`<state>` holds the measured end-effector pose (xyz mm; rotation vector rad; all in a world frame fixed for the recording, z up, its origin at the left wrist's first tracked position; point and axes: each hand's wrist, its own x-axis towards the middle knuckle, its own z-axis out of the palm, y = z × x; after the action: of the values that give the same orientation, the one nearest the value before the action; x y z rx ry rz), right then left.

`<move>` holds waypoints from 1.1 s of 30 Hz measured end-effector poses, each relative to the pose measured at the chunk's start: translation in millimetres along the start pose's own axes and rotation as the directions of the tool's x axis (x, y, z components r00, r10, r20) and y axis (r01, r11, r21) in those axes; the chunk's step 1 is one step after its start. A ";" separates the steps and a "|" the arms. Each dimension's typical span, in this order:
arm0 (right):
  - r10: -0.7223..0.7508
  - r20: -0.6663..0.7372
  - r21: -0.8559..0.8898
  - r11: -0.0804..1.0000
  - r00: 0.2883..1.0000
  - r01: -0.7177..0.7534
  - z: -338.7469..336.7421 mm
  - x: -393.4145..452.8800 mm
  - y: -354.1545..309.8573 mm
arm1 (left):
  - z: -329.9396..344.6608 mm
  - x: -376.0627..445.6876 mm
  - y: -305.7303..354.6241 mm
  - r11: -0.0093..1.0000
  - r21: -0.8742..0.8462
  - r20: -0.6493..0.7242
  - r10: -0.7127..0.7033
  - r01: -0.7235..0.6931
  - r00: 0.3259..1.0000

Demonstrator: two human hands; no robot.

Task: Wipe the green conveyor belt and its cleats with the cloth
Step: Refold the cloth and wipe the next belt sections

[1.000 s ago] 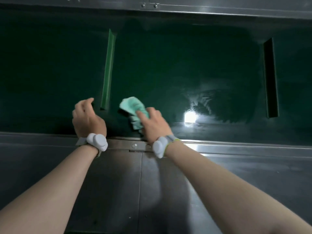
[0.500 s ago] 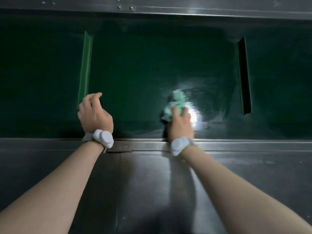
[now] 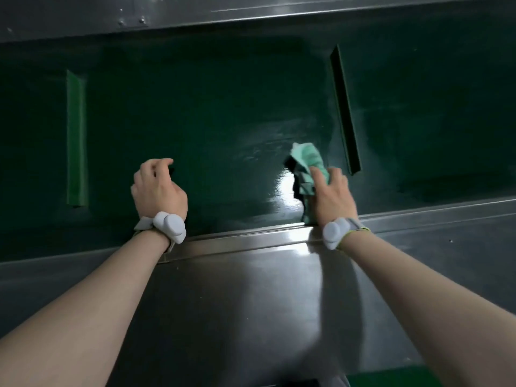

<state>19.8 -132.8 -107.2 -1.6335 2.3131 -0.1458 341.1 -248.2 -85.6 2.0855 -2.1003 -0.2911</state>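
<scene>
The dark green conveyor belt (image 3: 217,113) fills the upper half of the view. One green cleat (image 3: 75,138) stands on it at the left, a second cleat (image 3: 344,110) at the right. My right hand (image 3: 333,196) presses a crumpled light green cloth (image 3: 308,160) on the belt's near edge, just left of the right cleat's near end. My left hand (image 3: 157,185) rests on the belt near its front edge with the fingers curled and nothing in them. A bright wet glare (image 3: 284,185) shows beside the cloth.
A grey metal side rail (image 3: 251,238) runs along the belt's near edge, with a sloping steel panel (image 3: 237,317) below it. Another grey metal frame (image 3: 251,15) with bolts borders the belt's far side. White sensor bands sit on both wrists.
My right hand has swept the cloth rightward along the belt's near edge, from beside the left cleat to the right cleat. The left hand stayed put while the view shifted.
</scene>
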 end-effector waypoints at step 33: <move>0.231 -0.102 -0.219 0.944 0.968 -0.248 -27.2 179.7 -22.9 | 14.5 37.1 37.5 0.977 0.168 0.186 0.101 -0.133 0.977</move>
<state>-22.7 -311.0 -109.4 -1.4485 2.6483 0.1227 300.9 -284.8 -90.8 2.0887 -2.4270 -0.2894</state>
